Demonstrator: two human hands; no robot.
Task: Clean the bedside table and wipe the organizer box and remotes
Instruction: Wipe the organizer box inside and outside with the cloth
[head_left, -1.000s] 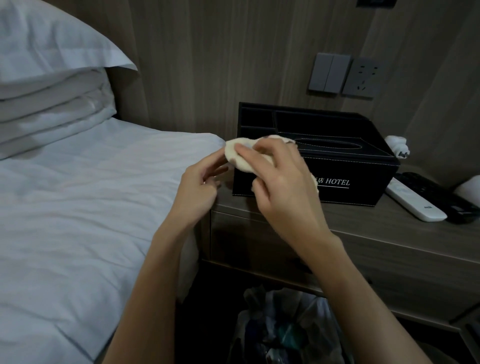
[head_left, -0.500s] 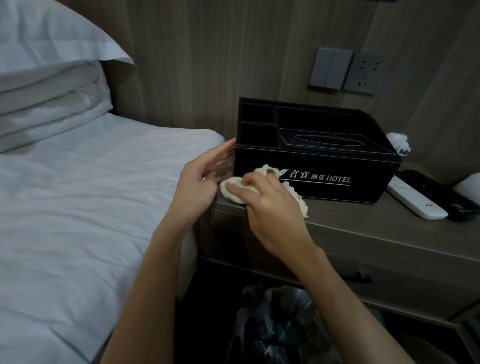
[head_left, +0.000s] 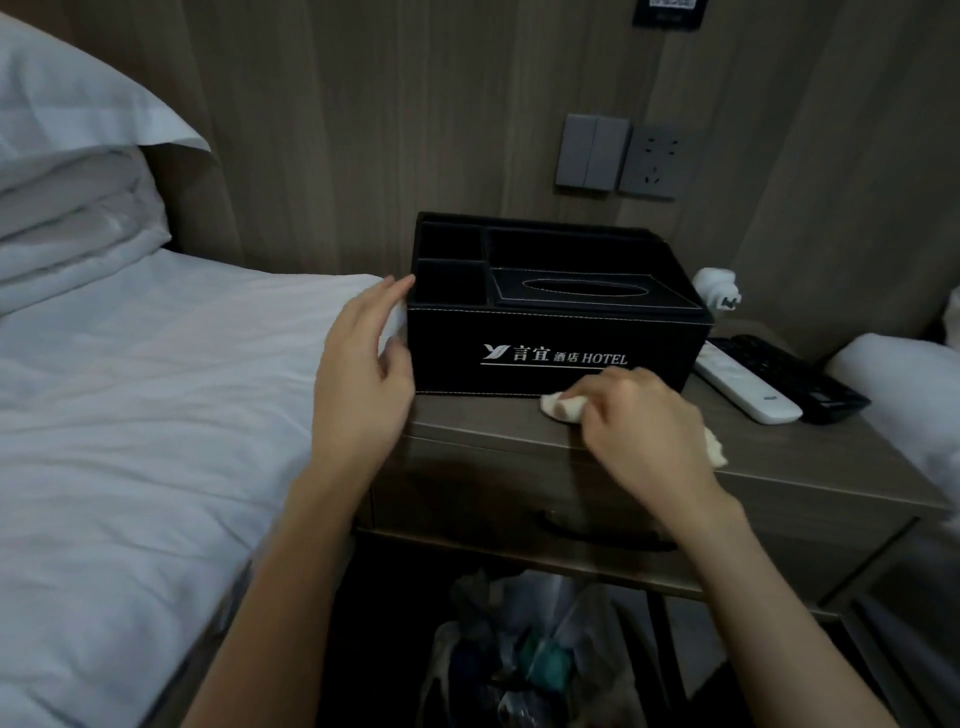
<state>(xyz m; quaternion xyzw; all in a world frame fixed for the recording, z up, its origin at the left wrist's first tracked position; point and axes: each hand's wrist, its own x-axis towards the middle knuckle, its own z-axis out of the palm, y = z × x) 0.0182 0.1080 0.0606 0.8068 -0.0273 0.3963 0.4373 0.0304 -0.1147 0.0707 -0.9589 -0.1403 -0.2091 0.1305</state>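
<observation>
A black organizer box (head_left: 550, 322) with a tissue slot and white HOTEL lettering stands on the wooden bedside table (head_left: 483, 421). My left hand (head_left: 363, 374) rests flat against the box's left side, fingers apart. My right hand (head_left: 639, 415) presses a crumpled white cloth (head_left: 563, 406) onto the tabletop just in front of the box's right half. A white remote (head_left: 743, 384) and a black remote (head_left: 789, 376) lie side by side to the right of the box.
A white bed (head_left: 145, 389) with stacked pillows (head_left: 67, 171) abuts the table's left. A white plug adapter (head_left: 719, 288) sits behind the box. Wall switches and a socket (head_left: 623, 156) hang above. A bin with a plastic bag (head_left: 524, 660) stands below the drawer.
My right hand has carried the cloth from the box's top left corner down to the tabletop and slid it rightward along the front. My left hand has moved onto the box's left side.
</observation>
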